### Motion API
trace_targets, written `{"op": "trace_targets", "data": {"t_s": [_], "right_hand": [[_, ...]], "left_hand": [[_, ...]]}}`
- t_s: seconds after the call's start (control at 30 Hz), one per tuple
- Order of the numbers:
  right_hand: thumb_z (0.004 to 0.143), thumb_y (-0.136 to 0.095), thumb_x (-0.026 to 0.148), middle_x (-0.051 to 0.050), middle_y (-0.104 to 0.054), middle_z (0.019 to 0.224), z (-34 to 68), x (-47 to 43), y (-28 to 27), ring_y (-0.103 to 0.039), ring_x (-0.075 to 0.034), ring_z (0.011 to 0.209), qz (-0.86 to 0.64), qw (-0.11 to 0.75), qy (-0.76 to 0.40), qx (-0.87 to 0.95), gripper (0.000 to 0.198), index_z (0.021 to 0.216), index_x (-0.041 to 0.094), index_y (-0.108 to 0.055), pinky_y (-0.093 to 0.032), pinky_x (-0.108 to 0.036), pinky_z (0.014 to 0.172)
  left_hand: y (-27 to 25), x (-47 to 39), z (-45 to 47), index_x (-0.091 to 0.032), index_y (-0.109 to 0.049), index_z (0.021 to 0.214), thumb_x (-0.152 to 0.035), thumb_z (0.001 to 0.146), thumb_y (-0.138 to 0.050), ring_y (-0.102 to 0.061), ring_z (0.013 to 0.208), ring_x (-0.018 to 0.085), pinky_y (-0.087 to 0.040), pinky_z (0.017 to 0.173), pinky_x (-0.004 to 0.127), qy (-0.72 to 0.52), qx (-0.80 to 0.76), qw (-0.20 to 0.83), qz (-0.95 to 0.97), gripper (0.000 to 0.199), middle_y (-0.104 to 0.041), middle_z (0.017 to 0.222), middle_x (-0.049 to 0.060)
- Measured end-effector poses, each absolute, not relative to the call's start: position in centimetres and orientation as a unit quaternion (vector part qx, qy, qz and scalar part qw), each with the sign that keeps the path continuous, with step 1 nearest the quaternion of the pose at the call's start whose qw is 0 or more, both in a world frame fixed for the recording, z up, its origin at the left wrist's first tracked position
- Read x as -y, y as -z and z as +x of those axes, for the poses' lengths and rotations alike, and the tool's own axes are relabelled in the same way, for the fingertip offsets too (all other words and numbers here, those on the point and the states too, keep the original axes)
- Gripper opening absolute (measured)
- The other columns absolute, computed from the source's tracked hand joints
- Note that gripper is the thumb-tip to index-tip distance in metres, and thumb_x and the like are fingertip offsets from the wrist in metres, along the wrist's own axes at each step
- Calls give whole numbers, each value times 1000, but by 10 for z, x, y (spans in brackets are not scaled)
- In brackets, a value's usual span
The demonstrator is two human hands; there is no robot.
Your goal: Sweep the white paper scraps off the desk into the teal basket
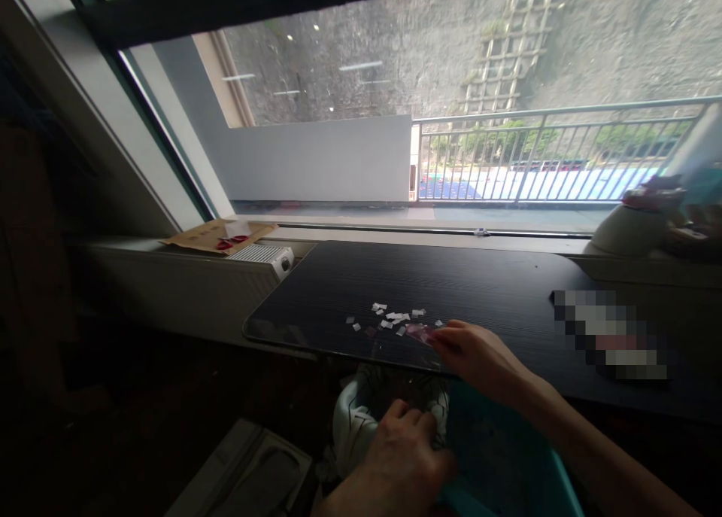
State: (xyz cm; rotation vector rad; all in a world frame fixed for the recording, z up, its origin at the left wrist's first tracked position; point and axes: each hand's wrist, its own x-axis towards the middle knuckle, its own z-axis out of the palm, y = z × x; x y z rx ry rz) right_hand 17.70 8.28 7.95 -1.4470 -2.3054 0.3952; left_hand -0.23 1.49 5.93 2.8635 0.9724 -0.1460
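My right hand (477,349) reaches over the near edge of the dark table (451,276). Its fingertips pinch a thin, see-through pinkish piece of plastic film (418,333) at the tabletop. Several small white and clear scraps (395,319) lie scattered just beyond and to the left of it. Below the table edge, my left hand (403,449) is closed, its fingers curled at the left side of a teal bin (556,472), and it appears to hold the rim. The exact grip is partly hidden. The bin stands under my right forearm, its inside in shadow.
A blurred-out flat object (612,336) lies on the table's right side. Left of the table are a white radiator (262,259) and a brown paper envelope (217,235) with something red on it. A pale box (248,468) sits low at the left. A window stands behind.
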Motion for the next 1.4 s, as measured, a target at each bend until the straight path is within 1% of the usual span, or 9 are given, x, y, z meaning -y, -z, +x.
{"op": "trace_targets", "data": {"t_s": [0.1, 0.3, 0.5, 0.7, 0.8, 0.93, 1.07, 1.27, 1.4], "right_hand": [[92, -43, 31, -3, -62, 80, 171, -95, -77, -56, -13, 67, -518, 185, -131, 824, 29, 94, 22, -71, -33, -23, 58], [91, -45, 32, -1, -62, 76, 172, -83, -76, -55, -12, 63, -503, 163, -149, 836, 28, 86, 23, -71, -32, -24, 56], [93, -42, 35, -2, -63, 77, 173, -91, -78, -54, -12, 63, -502, 187, -156, 830, 33, 86, 21, -71, -32, -23, 56], [90, -46, 35, -2, -63, 75, 177, -82, -76, -55, -12, 63, -489, 168, -188, 835, 30, 81, 21, -70, -32, -23, 54], [91, -44, 35, -1, -61, 73, 192, -82, -75, -53, -12, 61, -504, 181, -165, 828, 31, 78, 20, -68, -32, -23, 54], [92, -42, 35, -2, -60, 74, 197, -90, -74, -53, -12, 60, -532, 191, -118, 816, 32, 85, 20, -70, -32, -24, 56], [92, -44, 30, -1, -62, 79, 177, -84, -74, -55, -12, 65, -506, 176, -128, 834, 28, 90, 23, -71, -32, -23, 57], [91, -45, 28, 0, -62, 77, 171, -63, -79, -56, -11, 63, -474, 154, -160, 852, 26, 87, 25, -71, -32, -22, 56], [91, -43, 29, -2, -62, 78, 188, -80, -79, -55, -13, 65, -518, 159, -114, 833, 28, 88, 23, -71, -31, -24, 57]], "left_hand": [[-58, -15, -3, -22, -65, 84, -55, 84, -58, -53, 77, 23, -36, 71, 35, 53, -325, 39, 944, 34, -58, 85, 5], [-57, -14, -7, -24, -65, 85, -55, 78, -65, -52, 78, 22, -36, 73, 34, 34, -326, 70, 942, 32, -56, 85, 2], [-54, -14, -5, -23, -65, 86, -56, 82, -59, -52, 78, 23, -36, 71, 35, 31, -320, 58, 945, 34, -56, 85, 4], [-54, -15, -10, -25, -65, 86, -58, 76, -66, -52, 77, 23, -37, 72, 35, 21, -331, 64, 941, 35, -54, 83, 3], [-53, -16, -12, -25, -65, 87, -57, 75, -68, -51, 78, 22, -37, 73, 35, 14, -327, 72, 942, 34, -53, 83, 1], [-51, -17, -10, -25, -65, 88, -57, 73, -70, -51, 77, 21, -37, 74, 35, 15, -317, 74, 945, 36, -53, 84, 1], [-54, -17, -9, -25, -65, 87, -57, 72, -71, -51, 79, 22, -37, 74, 35, 15, -332, 81, 939, 36, -53, 84, 1], [-61, -17, -16, -24, -63, 82, -53, 71, -72, -51, 82, 22, -36, 75, 34, 24, -354, 115, 928, 33, -54, 86, 1], [-59, -18, -15, -23, -62, 81, -54, 68, -72, -51, 79, 23, -36, 71, 35, 49, -350, 109, 929, 35, -53, 85, 1]]}}
